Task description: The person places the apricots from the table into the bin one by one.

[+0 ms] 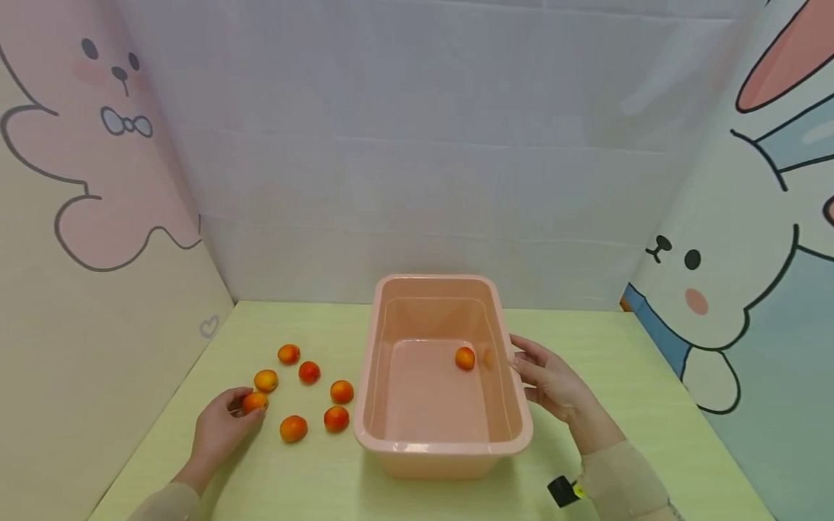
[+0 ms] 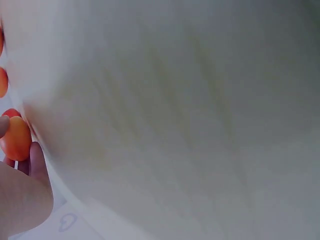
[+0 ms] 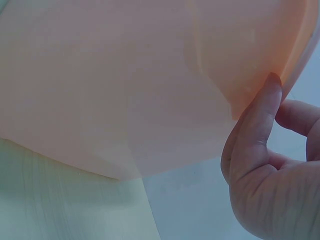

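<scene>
My left hand pinches a small orange-red tomato between thumb and fingers, low over the table's left side. The left wrist view shows this oval tomato against the fingers, another red one partly behind it. Several similar tomatoes lie around, among them a yellowish one just beyond the hand and a redder one beside the bin. A pink plastic bin stands mid-table with one tomato on its floor. At the bin's right rim, my right hand holds on, fingers under the lip.
The pale yellow-green table meets a white cloth backdrop behind. Side panels with cartoon figures flank it, a bear left and a rabbit right. A small black object sits beside the right sleeve.
</scene>
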Demonstrator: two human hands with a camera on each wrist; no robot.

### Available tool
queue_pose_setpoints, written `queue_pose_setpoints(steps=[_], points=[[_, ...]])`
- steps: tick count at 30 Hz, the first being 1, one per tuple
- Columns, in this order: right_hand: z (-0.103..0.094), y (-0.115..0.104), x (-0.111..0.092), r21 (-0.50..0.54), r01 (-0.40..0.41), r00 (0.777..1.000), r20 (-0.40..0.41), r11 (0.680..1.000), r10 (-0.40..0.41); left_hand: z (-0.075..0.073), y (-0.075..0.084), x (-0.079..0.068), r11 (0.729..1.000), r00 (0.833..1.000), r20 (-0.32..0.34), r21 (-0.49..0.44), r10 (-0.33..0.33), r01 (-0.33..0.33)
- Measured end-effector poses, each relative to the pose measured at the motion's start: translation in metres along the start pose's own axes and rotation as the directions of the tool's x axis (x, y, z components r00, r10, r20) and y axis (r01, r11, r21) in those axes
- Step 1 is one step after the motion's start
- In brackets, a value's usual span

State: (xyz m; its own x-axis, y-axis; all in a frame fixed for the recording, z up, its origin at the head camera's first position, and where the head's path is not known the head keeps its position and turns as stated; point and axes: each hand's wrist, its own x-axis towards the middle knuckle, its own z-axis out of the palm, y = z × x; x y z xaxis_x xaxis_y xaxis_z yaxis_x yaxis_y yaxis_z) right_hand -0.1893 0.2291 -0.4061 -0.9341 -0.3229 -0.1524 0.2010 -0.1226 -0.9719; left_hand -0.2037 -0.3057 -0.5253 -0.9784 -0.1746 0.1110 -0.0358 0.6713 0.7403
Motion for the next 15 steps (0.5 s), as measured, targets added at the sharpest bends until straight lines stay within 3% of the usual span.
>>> queue_pose_setpoints(steps=[5, 15], points=[[-0.001, 0.002, -0.001, 0.003, 0.000, 1.000, -0.011, 1.000, 0.000, -0.008, 0.008, 0.001, 0.999, 1.000, 0.002, -0.049, 0.004, -0.004], [0.000, 0.001, 0.000, -0.005, -0.001, 1.000, -0.014, 1.000, 0.001, -0.026, 0.029, 0.010, 0.988, 0.992, -0.119, -0.136, 0.051, -0.067]])
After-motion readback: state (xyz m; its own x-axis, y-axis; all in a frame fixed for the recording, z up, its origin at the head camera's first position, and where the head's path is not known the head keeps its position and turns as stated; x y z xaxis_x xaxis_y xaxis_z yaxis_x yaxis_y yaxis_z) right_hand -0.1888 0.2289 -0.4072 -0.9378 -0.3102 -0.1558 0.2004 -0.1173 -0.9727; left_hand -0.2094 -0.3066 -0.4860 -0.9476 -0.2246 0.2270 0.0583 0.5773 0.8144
